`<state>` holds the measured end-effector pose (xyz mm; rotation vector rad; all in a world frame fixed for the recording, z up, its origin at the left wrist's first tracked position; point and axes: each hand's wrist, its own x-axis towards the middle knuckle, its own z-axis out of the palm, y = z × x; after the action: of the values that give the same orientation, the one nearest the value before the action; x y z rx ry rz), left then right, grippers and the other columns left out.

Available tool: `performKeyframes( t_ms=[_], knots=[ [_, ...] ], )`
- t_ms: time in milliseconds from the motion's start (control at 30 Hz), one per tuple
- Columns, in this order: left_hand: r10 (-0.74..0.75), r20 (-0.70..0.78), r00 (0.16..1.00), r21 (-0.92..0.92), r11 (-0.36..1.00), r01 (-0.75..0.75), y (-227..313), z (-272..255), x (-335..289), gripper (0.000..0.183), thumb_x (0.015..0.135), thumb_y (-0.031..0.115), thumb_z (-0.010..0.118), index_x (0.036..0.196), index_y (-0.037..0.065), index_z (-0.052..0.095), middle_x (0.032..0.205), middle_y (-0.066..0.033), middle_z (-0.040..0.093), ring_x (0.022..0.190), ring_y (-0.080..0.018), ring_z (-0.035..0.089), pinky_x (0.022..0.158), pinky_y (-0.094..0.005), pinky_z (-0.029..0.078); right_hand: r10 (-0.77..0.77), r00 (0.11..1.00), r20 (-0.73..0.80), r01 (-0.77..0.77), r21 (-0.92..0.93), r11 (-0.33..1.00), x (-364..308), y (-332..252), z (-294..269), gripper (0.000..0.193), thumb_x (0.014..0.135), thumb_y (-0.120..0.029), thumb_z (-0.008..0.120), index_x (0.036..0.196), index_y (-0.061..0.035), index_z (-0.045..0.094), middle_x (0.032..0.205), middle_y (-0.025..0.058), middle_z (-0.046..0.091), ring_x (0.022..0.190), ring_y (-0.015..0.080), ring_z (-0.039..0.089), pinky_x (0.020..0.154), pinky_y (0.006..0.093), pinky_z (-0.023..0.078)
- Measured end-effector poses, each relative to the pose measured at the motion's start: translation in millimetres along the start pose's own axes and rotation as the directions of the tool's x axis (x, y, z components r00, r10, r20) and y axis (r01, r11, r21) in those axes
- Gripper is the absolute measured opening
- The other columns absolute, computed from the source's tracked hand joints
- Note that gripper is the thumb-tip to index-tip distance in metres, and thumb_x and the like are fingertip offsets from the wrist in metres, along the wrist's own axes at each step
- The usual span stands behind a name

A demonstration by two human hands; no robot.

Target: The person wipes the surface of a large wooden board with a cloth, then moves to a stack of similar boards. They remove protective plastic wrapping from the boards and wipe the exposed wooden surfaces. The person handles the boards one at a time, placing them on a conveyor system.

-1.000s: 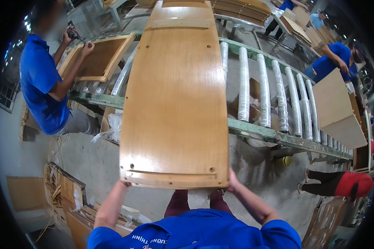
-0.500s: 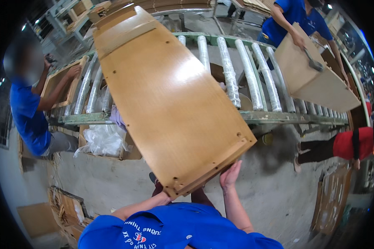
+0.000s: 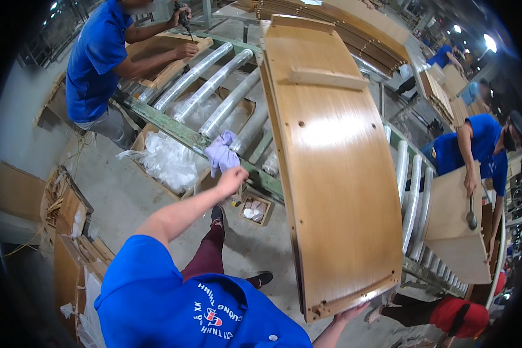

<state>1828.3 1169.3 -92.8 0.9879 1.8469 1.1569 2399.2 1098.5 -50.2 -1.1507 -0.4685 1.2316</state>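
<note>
A long varnished wooden panel [image 3: 342,191] leans from near my body up over the roller conveyor, with battens across its face and along its near end. My right hand [image 3: 354,313] grips the near end at its lower right corner, the fingers partly hidden behind the wood. Off the panel, my left hand [image 3: 232,181] is by the conveyor's green front rail, just below a crumpled lilac cloth [image 3: 221,152]. Its fingers are curled in, with nothing visible in them. Whether it touches the cloth cannot be told.
Wrapped rollers [image 3: 217,87] run beneath the panel. Under the rail sit a box of white plastic wrap [image 3: 168,159] and a small box of pale round items [image 3: 254,210]. A co-worker [image 3: 98,64] holds a power tool at left; another [image 3: 475,139] brushes a board [image 3: 455,220] at right.
My left hand has let go of the panel's near left corner and moved left to beside the cloth. The panel has swung to the right in view, with my right hand still at its end.
</note>
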Motion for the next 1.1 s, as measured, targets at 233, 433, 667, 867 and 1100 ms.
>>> performKeyframes(
  t_ms=[233,433,667,867,1100],
  knots=[
    [0.346,-0.289,0.893,0.168,0.936,-0.309,13,-106,214,0.024,0.085,0.023,0.050,0.087,0.002,0.061,0.081,-0.0140,0.064,0.076,-0.0277,0.062,0.069,-0.0350,0.047,-0.044,0.931,-0.362,-0.010,-0.147,0.989,-92,40,31,0.053,0.087,-0.042,0.042,0.129,-0.0095,0.040,0.124,0.0089,0.047,0.110,0.0250,0.047,0.090,0.0409,0.042],
    [0.478,-0.252,0.841,0.276,0.869,-0.411,42,-113,364,0.020,0.082,0.017,0.050,0.092,0.002,0.059,0.089,-0.0208,0.061,0.085,-0.0368,0.059,0.073,-0.0427,0.046,-0.240,0.723,-0.648,0.122,-0.223,0.967,-111,91,92,0.053,0.083,-0.027,0.051,0.131,-0.0084,0.037,0.123,0.0107,0.047,0.105,0.0268,0.049,0.084,0.0449,0.047],
    [0.531,-0.190,0.826,0.398,0.811,-0.429,48,-103,502,0.036,0.080,0.018,0.053,0.111,-0.002,0.054,0.109,-0.0256,0.056,0.106,-0.0403,0.050,0.090,-0.0422,0.041,-0.197,0.682,-0.705,0.025,-0.247,0.969,-79,147,148,0.050,0.085,-0.029,0.049,0.129,-0.0080,0.039,0.122,0.0106,0.047,0.105,0.0265,0.049,0.084,0.0436,0.046],
    [0.699,0.146,0.700,0.394,0.608,-0.689,70,-92,617,0.044,0.090,0.033,0.040,0.112,-0.003,0.050,0.113,-0.0284,0.053,0.101,-0.0420,0.053,0.086,-0.0448,0.042,-0.166,0.642,-0.748,0.041,-0.183,0.982,-59,161,158,0.048,0.086,-0.030,0.046,0.128,-0.0077,0.040,0.122,0.0105,0.048,0.105,0.0263,0.050,0.085,0.0424,0.045],
    [0.602,-0.018,0.798,0.580,0.657,-0.482,49,-122,644,0.043,0.090,0.033,0.040,0.111,-0.003,0.051,0.112,-0.0280,0.053,0.100,-0.0420,0.053,0.085,-0.0450,0.043,-0.161,0.650,-0.743,0.042,-0.177,0.983,-36,127,153,0.046,0.088,-0.031,0.043,0.127,-0.0072,0.041,0.121,0.0104,0.048,0.105,0.0261,0.050,0.086,0.0411,0.045]
  ],
)
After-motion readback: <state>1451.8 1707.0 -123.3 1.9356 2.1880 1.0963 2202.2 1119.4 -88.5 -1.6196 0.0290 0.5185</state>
